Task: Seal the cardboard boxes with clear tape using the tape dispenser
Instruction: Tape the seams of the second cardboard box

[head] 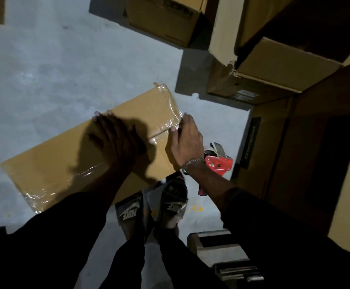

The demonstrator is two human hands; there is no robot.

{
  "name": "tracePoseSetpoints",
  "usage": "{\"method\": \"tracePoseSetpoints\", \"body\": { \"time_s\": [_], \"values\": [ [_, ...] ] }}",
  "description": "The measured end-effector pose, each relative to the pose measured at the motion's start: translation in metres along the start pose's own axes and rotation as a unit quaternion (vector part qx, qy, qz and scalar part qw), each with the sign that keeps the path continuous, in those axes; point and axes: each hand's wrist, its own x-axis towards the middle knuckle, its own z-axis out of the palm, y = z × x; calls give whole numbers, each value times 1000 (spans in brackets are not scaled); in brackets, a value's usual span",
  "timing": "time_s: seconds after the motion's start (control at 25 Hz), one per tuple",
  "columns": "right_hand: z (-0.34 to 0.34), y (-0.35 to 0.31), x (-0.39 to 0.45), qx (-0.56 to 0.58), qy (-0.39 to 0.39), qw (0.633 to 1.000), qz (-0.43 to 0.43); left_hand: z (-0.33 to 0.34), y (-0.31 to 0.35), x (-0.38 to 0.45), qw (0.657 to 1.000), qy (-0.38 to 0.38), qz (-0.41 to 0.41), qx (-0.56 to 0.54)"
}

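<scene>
The flat cardboard box (70,163) lies on the grey floor (44,69), clear tape (170,113) across its far end. The left hand (115,138) rests flat on the box top, fingers straight. The right hand (185,140) presses the tape at the box edge, fingers extended — the red tape dispenser (219,161) lies just beside the box, behind the right wrist.

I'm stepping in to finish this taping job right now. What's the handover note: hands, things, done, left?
Left hand: flat, fingers spread, pressing the top of the flat cardboard box on the floor.
Right hand: fingers on the clear tape at the box's far end, smoothing it.
Tape dispenser: red, on the floor behind the right wrist, not held.
Done: tape shows across both ends of this box.
Left: finish pressing down the tape; open boxes stand to the right, probably next.
</scene>
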Motion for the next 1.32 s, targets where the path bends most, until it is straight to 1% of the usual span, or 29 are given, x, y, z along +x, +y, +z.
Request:
{"method": "tracePoseSetpoints", "body": {
  "time_s": [0.04, 0.12, 0.2, 0.24, 0.32, 0.44, 0.48, 0.56, 0.64, 0.68, 0.72, 0.8, 0.84, 0.88, 0.96, 1.04, 1.16, 1.24, 1.28, 1.32],
  "values": [
    [7, -8, 17, -12, -14, 999, -27, 7, -9, 1, 1000, 7, 1, 12],
    [18, -26, 53, -43, -20, 997, -53, 15, -21, 2, 998, 33, 37, 25],
    [25, -43, 90, -69, 3, 996, -61, 21, -27, 7, 998, 42, 44, 19],
    [29, -47, 104, -86, 10, 994, -63, 22, -29, 9, 998, 35, 43, 14],
    [36, -54, 121, -88, -8, 994, -58, 26, -35, 9, 998, 30, 51, 21],
    [39, -59, 129, -45, -37, 998, -19, 32, -46, 3, 996, 40, 82, 6],
    [39, -60, 129, -51, -44, 998, -10, 34, -49, 4, 995, 44, 85, 2],
    [41, -61, 121, -130, -28, 991, -14, 38, -51, 7, 996, 39, 77, -11],
    [47, -63, 97, -186, 20, 979, -80, 38, -50, 9, 996, 47, 76, -18],
    [52, -66, 77, -192, 25, 974, -121, 36, -51, 9, 995, 52, 85, -17],
    [59, -68, 52, -197, 4, 968, -159, 35, -53, 7, 993, 53, 104, -21],
    [79, -64, -6, -223, -71, 947, -222, 33, -73, -2, 986, 56, 150, -39],
    [85, -59, -29, -251, -95, 933, -241, 30, -89, -8, 986, 59, 152, -39],
    [90, -53, -43, -274, -110, 923, -247, 28, -111, -13, 989, 54, 135, -28],
    [91, -44, -52, -303, -110, 921, -217, 22, -162, -30, 998, 25, 63, 16],
    [80, -39, -43, -314, -102, 932, -149, 13, -209, -47, 999, 23, -1, 26],
    [55, -32, -27, -270, -59, 960, -43, 1, -256, -70, 995, 36, -88, 26],
    [48, -37, -25, -233, -23, 972, -2, -2, -275, -86, 980, 32, -191, -43],
    [45, -47, -23, -211, -5, 977, 34, -3, -277, -91, 964, 26, -237, -118],
    [41, -53, -16, -183, 14, 978, 98, -7, -276, -93, 936, 9, -285, -208]
  ]
}}
